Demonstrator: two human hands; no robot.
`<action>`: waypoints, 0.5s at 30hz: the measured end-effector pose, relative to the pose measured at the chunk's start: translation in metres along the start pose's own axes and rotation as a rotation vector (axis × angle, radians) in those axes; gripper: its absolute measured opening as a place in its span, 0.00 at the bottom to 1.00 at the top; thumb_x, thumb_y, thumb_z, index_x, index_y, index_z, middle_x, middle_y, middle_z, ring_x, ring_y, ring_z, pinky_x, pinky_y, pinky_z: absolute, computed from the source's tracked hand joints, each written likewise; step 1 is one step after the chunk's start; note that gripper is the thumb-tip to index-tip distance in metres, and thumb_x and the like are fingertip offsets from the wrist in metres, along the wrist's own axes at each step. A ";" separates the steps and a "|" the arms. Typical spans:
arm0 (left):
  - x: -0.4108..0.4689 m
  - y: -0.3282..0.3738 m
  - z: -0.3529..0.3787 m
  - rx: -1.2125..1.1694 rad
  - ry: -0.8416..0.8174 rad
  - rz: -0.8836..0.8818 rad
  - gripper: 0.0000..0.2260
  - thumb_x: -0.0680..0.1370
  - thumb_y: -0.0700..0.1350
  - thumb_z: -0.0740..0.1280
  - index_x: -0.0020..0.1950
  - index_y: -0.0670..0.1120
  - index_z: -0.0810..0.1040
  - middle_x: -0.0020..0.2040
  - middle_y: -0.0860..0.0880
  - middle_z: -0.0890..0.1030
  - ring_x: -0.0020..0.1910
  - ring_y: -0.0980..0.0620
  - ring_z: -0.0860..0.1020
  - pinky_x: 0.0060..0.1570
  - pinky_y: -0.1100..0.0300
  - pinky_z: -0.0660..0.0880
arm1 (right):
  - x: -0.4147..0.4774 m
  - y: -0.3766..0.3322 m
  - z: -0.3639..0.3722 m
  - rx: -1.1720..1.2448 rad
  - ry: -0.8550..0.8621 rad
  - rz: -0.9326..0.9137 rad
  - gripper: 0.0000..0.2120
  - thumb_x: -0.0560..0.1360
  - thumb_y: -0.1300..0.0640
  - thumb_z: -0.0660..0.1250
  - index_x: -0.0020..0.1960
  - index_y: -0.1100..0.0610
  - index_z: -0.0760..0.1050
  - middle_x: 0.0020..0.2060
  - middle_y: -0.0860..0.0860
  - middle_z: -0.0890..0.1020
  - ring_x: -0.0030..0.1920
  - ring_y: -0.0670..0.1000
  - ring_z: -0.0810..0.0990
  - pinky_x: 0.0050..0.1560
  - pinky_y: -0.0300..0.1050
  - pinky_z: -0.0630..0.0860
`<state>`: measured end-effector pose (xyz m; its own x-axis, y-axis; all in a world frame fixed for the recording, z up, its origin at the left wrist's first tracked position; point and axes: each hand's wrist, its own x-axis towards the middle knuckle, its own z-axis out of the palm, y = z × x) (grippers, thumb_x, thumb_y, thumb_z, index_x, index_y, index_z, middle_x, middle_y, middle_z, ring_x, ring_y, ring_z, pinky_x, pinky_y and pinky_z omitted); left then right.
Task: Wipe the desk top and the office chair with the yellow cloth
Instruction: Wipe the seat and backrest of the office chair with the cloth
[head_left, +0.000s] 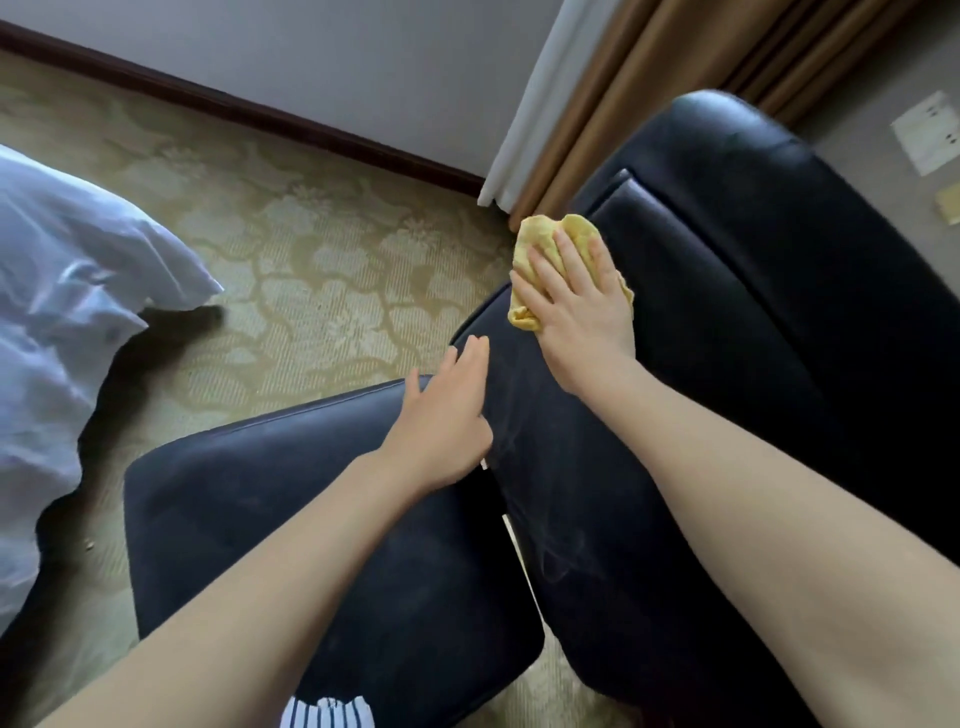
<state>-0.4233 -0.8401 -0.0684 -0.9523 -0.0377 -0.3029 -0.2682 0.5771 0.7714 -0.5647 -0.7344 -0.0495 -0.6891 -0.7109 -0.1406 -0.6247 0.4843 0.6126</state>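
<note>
The dark blue office chair (753, 291) fills the centre and right, seen from above. A crumpled yellow cloth (540, 234) lies on the chair's near armrest. My right hand (582, 306) presses flat on the cloth with straight fingers, covering most of it. My left hand (441, 415) rests open on the dark padded surface just left of the armrest, fingers straight and slightly spread. The desk top is out of view.
A patterned beige carpet (322, 249) covers the floor. White bedding (67, 291) bulges in from the left. Brown and white curtains (597, 93) hang behind the chair, beside a grey wall with a dark skirting board (249, 111). Wall sockets (930, 132) sit far right.
</note>
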 end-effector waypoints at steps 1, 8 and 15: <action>0.000 0.000 0.000 0.005 -0.011 -0.022 0.36 0.74 0.31 0.53 0.78 0.45 0.40 0.79 0.48 0.44 0.77 0.51 0.41 0.73 0.46 0.37 | -0.012 -0.009 0.008 -0.081 -0.019 -0.081 0.26 0.80 0.58 0.37 0.76 0.54 0.35 0.77 0.52 0.38 0.76 0.56 0.35 0.70 0.57 0.27; 0.001 0.023 0.013 0.077 -0.035 0.053 0.35 0.75 0.31 0.54 0.78 0.46 0.42 0.79 0.50 0.40 0.77 0.51 0.41 0.74 0.46 0.39 | -0.118 -0.040 0.049 -0.069 -0.264 -0.261 0.25 0.83 0.53 0.42 0.76 0.57 0.36 0.73 0.52 0.32 0.75 0.56 0.32 0.67 0.55 0.25; 0.010 0.062 0.043 0.154 -0.064 0.295 0.33 0.80 0.38 0.56 0.78 0.49 0.39 0.79 0.51 0.41 0.77 0.52 0.42 0.74 0.45 0.42 | -0.213 -0.013 0.051 0.085 -0.148 -0.215 0.25 0.76 0.59 0.51 0.70 0.57 0.70 0.72 0.53 0.67 0.75 0.52 0.56 0.74 0.51 0.44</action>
<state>-0.4428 -0.7695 -0.0476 -0.9732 0.1975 -0.1176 0.0471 0.6722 0.7388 -0.4282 -0.5631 -0.0675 -0.5792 -0.7229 -0.3766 -0.7869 0.3754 0.4897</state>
